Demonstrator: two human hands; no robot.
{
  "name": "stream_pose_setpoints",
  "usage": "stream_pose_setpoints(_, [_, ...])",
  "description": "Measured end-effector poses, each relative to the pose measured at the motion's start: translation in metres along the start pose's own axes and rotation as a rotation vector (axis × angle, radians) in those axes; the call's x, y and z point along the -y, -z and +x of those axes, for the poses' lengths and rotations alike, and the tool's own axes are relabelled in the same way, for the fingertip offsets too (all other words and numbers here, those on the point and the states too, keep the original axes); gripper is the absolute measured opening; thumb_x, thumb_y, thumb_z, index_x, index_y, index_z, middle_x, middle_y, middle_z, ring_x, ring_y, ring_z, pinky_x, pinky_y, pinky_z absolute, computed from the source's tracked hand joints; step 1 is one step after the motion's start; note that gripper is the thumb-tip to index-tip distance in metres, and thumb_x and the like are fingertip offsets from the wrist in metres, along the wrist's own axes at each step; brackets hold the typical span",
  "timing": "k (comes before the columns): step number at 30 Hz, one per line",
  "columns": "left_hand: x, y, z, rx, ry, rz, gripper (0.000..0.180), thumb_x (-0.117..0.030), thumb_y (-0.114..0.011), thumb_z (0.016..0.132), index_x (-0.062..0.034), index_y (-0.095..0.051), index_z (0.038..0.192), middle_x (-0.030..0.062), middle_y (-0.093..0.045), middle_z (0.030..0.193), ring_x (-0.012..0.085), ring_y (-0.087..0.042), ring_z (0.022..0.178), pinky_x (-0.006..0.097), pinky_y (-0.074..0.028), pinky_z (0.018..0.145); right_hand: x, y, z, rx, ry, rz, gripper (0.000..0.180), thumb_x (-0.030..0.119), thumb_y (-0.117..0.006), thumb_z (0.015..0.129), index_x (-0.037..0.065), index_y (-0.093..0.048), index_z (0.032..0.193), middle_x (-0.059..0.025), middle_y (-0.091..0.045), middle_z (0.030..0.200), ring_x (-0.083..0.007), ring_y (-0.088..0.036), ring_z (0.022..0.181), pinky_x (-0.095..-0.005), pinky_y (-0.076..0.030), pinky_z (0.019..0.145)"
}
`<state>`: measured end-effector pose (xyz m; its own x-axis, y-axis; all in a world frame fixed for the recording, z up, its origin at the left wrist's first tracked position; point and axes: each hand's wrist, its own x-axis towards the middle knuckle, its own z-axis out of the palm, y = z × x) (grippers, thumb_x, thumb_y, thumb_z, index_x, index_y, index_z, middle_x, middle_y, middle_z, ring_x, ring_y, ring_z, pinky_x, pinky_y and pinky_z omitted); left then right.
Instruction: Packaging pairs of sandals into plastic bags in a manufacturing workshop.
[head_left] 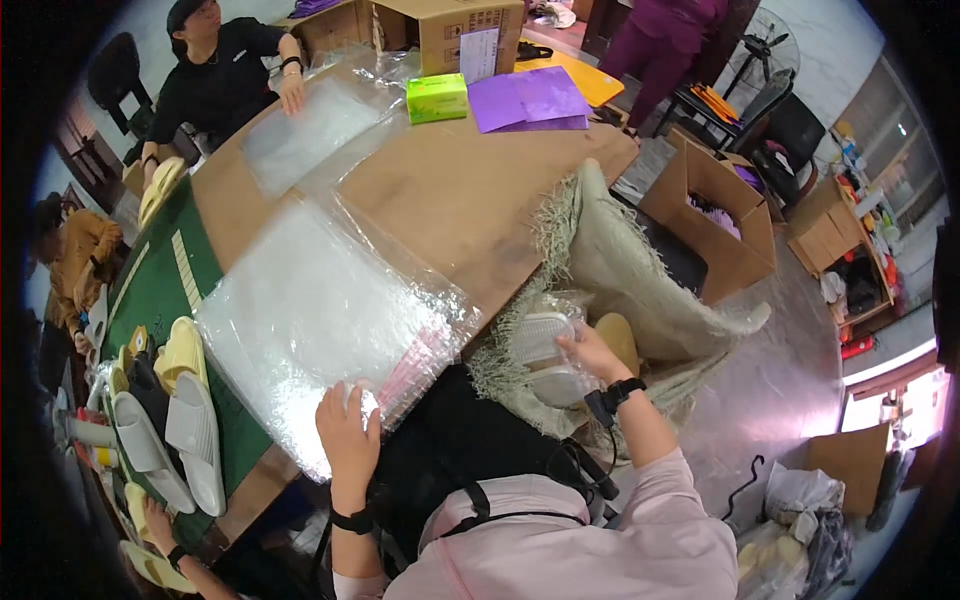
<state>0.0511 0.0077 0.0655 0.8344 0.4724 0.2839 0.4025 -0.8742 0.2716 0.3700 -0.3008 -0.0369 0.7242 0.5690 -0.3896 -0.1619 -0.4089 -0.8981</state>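
My left hand (348, 435) lies with its fingers stretched out on the near edge of a stack of clear plastic bags (300, 300). Pink print shows through the bags close to that hand. To the right, my right hand (597, 355) reaches into a pale woven sack (640, 245) with frayed edges. Its fingers are closed on the side of a white slipper (542, 338) that appears wrapped in clear plastic. A second white slipper (560, 385) sits just below it. Beyond my right hand a yellowish slipper (617, 340) shows inside the sack.
Grey-white slides (195, 440) and yellow slides (183, 350) stand on a green mat (215, 250). A co-worker's hand (290, 92) rests on more bags across the table. A green tissue box (437, 98), purple sheets (530, 98) and a carton (470, 35) are at the back. An open carton (735, 255) stands beyond the sack.
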Motion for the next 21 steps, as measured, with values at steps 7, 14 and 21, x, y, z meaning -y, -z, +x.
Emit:
stream_pose_setpoints(7, [0.009, -0.011, -0.002, -0.044, -0.012, -0.026, 0.05, -0.018, -0.067, 0.081, -0.003, -0.052, 0.126, 0.0232, -0.046, 0.133, 0.0435, -0.042, 0.123, 0.053, -0.032, 0.104, 0.009, -0.01, 0.037, -0.05, 0.097, -0.445, 0.065, 0.043, -0.07, 0.082, -0.009, -0.053, 0.117, -0.0257, -0.066, 0.099, -0.036, -0.063, 0.096, -0.0402, -0.049, 0.084])
stream_pose_setpoints(14, [0.015, 0.001, -0.016, 0.028, 0.112, 0.028, 0.052, -0.031, -0.064, 0.085, -0.009, -0.052, 0.131, 0.0189, -0.046, 0.137, 0.0403, -0.04, 0.128, 0.057, -0.025, 0.108, 0.06, -0.029, 0.006, -0.638, 0.28, -1.265, 0.061, 0.017, -0.071, 0.073, 0.001, -0.046, 0.126, -0.0195, -0.051, 0.122, -0.0366, -0.046, 0.117, -0.046, -0.04, 0.095])
stream_pose_setpoints(21, [0.013, 0.004, -0.026, -0.078, 0.206, 0.13, 0.047, -0.04, -0.062, 0.087, -0.0157, -0.059, 0.127, 0.0161, -0.047, 0.139, 0.0401, -0.036, 0.132, 0.065, -0.02, 0.106, 0.018, -0.103, -0.04, -0.036, 0.051, -1.335, 0.091, 0.072, -0.057, 0.075, -0.01, -0.058, 0.114, -0.0309, -0.058, 0.116, -0.0432, -0.05, 0.115, -0.0495, -0.039, 0.097])
